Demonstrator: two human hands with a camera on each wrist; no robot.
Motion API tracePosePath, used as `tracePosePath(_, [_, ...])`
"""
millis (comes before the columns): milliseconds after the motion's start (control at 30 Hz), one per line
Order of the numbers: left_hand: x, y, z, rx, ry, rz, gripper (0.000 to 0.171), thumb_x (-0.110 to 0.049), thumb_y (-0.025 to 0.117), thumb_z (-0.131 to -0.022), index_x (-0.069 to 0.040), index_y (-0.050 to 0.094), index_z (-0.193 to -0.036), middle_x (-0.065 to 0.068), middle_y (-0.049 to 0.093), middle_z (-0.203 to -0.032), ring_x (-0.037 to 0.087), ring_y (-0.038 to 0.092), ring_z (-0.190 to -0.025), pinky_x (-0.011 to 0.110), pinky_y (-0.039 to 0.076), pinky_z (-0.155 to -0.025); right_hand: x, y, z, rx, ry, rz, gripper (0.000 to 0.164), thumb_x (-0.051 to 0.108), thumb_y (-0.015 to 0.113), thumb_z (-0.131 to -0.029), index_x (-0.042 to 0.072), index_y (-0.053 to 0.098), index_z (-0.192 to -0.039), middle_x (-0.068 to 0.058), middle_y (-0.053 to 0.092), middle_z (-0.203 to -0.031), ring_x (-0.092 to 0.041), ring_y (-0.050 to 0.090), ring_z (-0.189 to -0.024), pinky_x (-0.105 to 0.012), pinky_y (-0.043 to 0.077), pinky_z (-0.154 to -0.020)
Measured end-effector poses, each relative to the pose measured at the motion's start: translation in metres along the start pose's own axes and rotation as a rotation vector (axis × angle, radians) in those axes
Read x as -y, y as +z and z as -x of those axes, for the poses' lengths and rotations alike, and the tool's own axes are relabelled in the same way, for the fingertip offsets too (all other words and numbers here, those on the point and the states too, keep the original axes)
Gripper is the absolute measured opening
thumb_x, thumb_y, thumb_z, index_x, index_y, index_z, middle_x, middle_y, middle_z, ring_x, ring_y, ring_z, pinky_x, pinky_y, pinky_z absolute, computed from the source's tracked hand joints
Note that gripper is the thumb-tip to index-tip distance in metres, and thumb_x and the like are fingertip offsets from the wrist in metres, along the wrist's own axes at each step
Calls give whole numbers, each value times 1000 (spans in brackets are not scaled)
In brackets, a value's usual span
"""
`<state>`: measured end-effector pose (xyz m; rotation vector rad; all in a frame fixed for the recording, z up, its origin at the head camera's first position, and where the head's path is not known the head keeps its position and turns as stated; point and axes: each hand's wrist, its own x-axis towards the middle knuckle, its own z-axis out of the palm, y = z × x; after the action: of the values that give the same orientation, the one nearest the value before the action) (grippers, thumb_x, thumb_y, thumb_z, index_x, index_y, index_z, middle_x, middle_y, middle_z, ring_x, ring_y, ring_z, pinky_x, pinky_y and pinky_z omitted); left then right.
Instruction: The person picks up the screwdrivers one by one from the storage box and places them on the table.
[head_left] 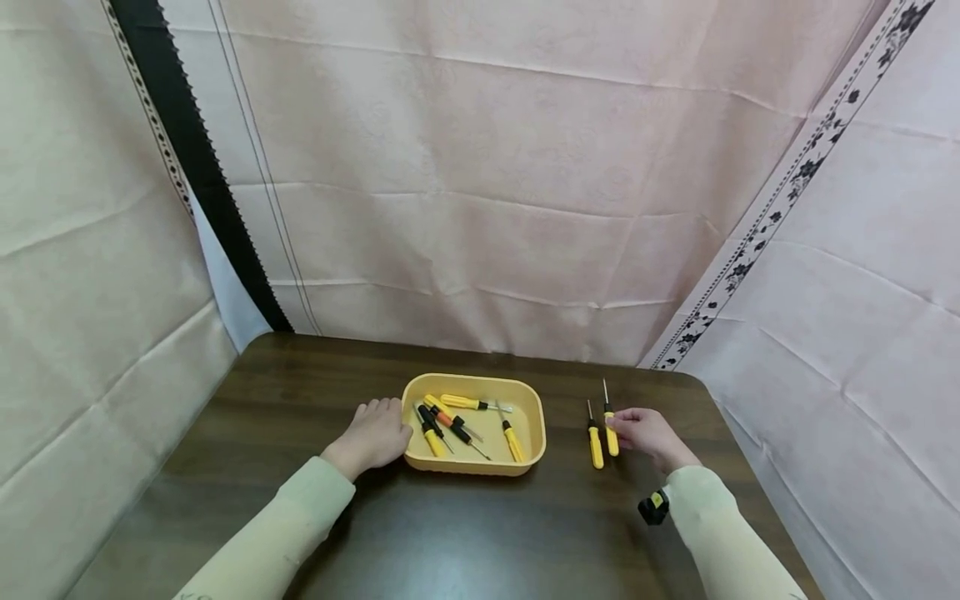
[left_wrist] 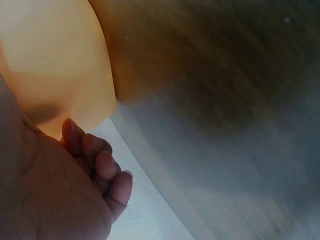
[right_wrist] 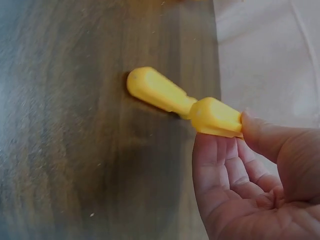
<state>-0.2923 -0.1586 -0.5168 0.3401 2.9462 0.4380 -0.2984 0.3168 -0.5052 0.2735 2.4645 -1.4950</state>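
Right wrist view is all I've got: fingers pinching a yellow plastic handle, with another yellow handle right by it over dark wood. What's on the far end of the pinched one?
Observer: In the head view, the yellow-handled screwdriver pinched by the right hand has a thin metal shaft pointing forward.
Visitor: Oh! Are there more tools around?
Observer: Yes, several small screwdrivers with yellow or dark handles lie inside a shallow, pale-yellow rectangular tray with rounded corners.
Visitor: And where's the other hand?
Observer: The left hand is at the tray's left end; I can't tell whether it grips it.
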Motion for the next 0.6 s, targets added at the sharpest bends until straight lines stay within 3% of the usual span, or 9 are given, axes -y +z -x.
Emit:
tracePosePath(400, [0,0,-2,-12,2,30,51,-34,45,-94,4,47,-129,12,53,-115,26,45,-99,46,33,-90,-12,0,-3,-12,26,-25,33,18,64,-94,-9,58,-113,-16,61,-104,-20,63,-85,-37,54,-77])
tracePosePath(600, [3,2,0,-11,7,47,59,-38,48,-94,5,45,-133,16,52,-124,30,45,-108,49,32,-94,-15,3,-2,-13,34,-12,33,18,64,-94,-8,57,-112,-16,62,-104,-21,63,-85,-38,54,-78])
